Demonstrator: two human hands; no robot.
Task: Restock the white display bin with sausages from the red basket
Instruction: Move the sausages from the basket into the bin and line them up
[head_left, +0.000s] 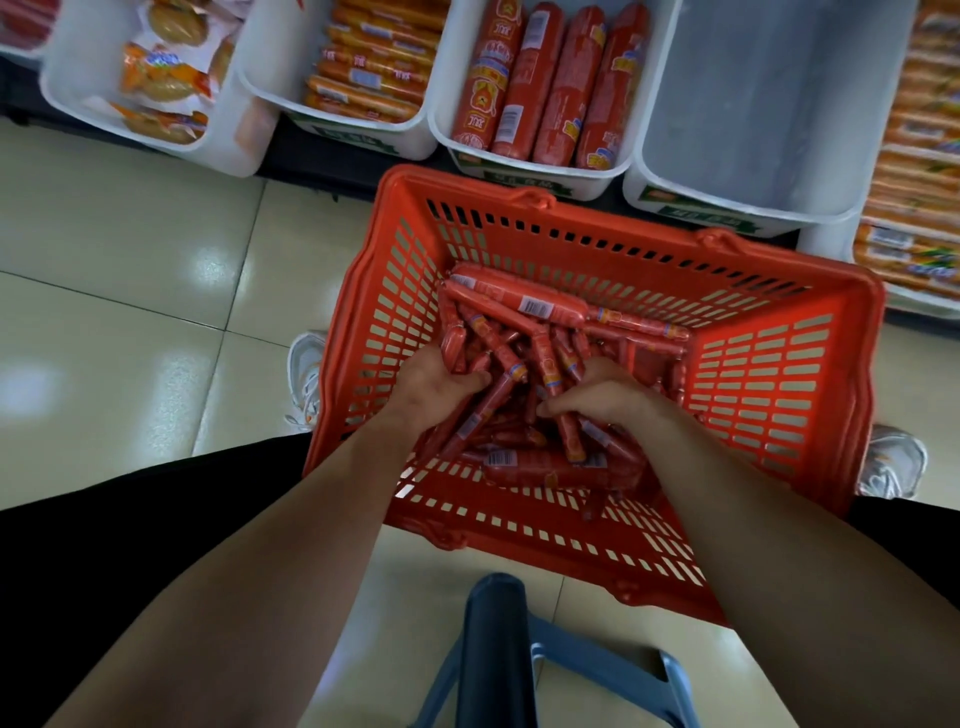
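Both hands are down inside the red basket (769, 374), buried in the heap of thin red sausages (524, 364). The left hand (441, 382) has its fingers curled round a small bunch of them near the basket's left wall, and the right hand (597, 395) is closed over another few sticks just beside it, thumb tucked under; how many each one has hold of cannot be told in the tangle. Among the thin sticks lie thicker sausages, one (514, 296) across the far side of the pile and another (550, 467) along the near side, below the wrists. The basket sits on the pale tiled floor (130, 291), with a white trainer (304, 374) showing at its left side and another (893, 462) at its right. Beyond the basket runs a row of white display bins: the one (753, 104) at far right of the row holds nothing, its neighbour (452, 124) holds fat red sausages (550, 83) standing side by side, and the next bin leftward holds orange sausage packs (369, 67). Nearest the person, a blue stool (498, 649) pokes up between the forearms.
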